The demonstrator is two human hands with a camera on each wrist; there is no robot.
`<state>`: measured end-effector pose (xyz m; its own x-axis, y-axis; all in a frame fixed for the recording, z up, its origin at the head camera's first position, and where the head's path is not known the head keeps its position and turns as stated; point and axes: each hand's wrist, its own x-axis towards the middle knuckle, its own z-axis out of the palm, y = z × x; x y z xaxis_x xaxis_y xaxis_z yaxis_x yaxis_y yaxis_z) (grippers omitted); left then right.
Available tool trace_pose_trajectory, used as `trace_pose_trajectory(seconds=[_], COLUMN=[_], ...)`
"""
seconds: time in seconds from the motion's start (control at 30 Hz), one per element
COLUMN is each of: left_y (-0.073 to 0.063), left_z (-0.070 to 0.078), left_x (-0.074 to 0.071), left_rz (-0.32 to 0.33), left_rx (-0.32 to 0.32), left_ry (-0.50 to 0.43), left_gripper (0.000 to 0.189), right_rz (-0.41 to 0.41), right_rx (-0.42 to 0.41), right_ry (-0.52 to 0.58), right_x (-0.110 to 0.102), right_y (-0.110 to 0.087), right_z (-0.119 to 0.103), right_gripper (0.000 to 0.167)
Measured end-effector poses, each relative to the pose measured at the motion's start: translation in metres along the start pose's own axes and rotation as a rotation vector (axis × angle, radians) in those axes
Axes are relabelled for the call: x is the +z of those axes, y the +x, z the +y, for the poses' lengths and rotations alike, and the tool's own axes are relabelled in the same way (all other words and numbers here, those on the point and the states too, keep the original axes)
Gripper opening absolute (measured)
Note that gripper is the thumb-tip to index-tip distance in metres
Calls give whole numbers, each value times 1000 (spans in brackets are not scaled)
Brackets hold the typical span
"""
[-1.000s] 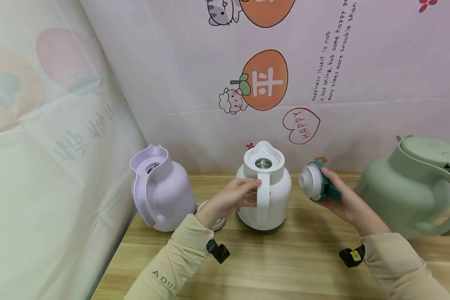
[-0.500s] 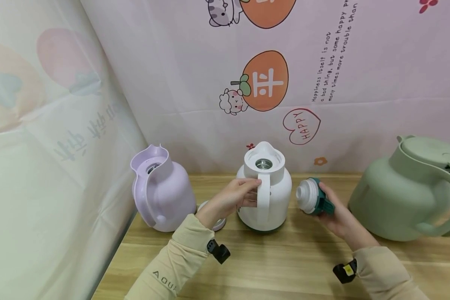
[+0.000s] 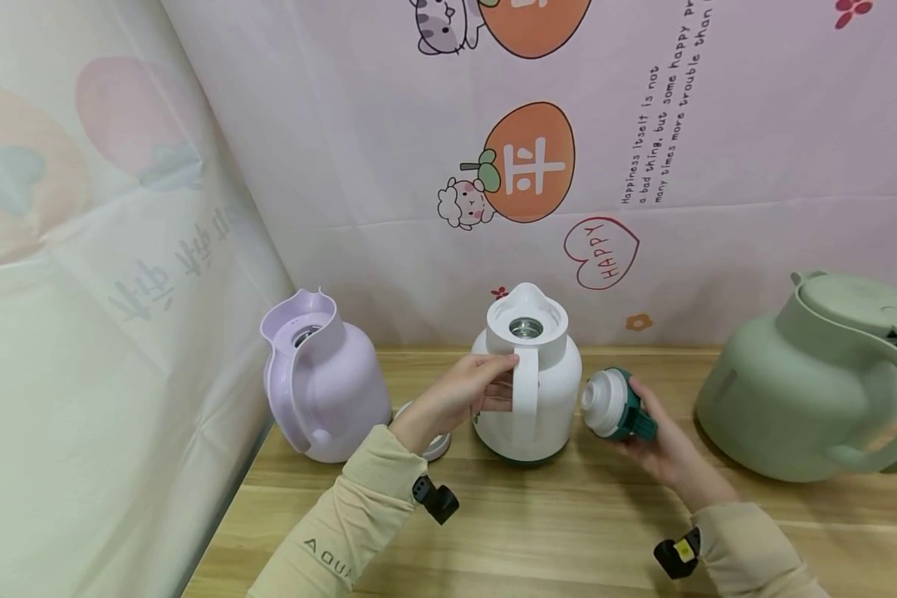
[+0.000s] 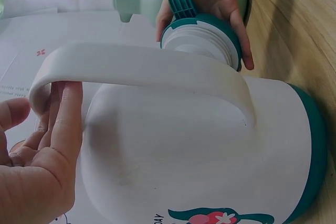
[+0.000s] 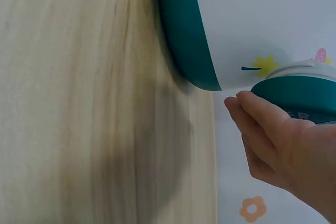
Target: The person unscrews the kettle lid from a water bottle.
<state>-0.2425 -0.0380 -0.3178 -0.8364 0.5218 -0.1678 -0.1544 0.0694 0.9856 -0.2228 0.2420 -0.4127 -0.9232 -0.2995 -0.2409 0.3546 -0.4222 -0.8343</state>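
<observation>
A white thermos jug [image 3: 559, 403] with a dark green base stands upright on the table, its mouth uncovered. My left hand [image 3: 469, 390] holds its handle [image 3: 525, 394], fingers inside the loop and thumb near the top, as the left wrist view [image 4: 44, 145] also shows. To the right of the jug, my right hand [image 3: 661, 448] grips a green-and-white thermos stopper [image 3: 605, 404] by its green cap. The stopper is tilted, its white threaded end towards the jug and apart from it. In the right wrist view, the stopper's green rim [image 5: 299, 93] rests against the fingers [image 5: 262, 111].
On the left stands a lilac thermos jug [image 3: 347, 390], its mouth uncovered. A round lid-like piece [image 3: 438, 448] lies beside it, partly hidden by my left wrist. A larger sage green jug [image 3: 781, 399] with its lid on stands at the right. A printed cloth [image 3: 389, 274] hangs behind the table.
My right hand has moved left and down with the stopper, bringing it closer to the white jug's side. The left hand and the jugs have stayed in place.
</observation>
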Motion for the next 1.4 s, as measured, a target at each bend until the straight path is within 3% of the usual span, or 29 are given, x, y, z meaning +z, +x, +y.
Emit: trace_pose_trajectory(seconds=[0.37, 0.67, 0.9, 1.13, 1.4], left_y=[2, 1, 0, 3, 5], left_z=[5, 8, 7, 6, 7], left_x=[1, 3, 6, 5, 3], left_rz=[16, 26, 60, 98, 123], left_rx=[-10, 43, 84, 87, 96], left_ry=[20, -30, -12, -20, -21], left_gripper=[34, 30, 32, 33, 32], right_rz=[-38, -20, -3, -9, -51], right_rx=[29, 23, 37, 46, 14], right_ry=[14, -114, -16, -45, 1], right_x=[-5, -14, -16, -13, -13], right_y=[2, 3, 3, 7, 14], right_z=[6, 14, 17, 17, 21], right_gripper=[29, 26, 27, 28, 27])
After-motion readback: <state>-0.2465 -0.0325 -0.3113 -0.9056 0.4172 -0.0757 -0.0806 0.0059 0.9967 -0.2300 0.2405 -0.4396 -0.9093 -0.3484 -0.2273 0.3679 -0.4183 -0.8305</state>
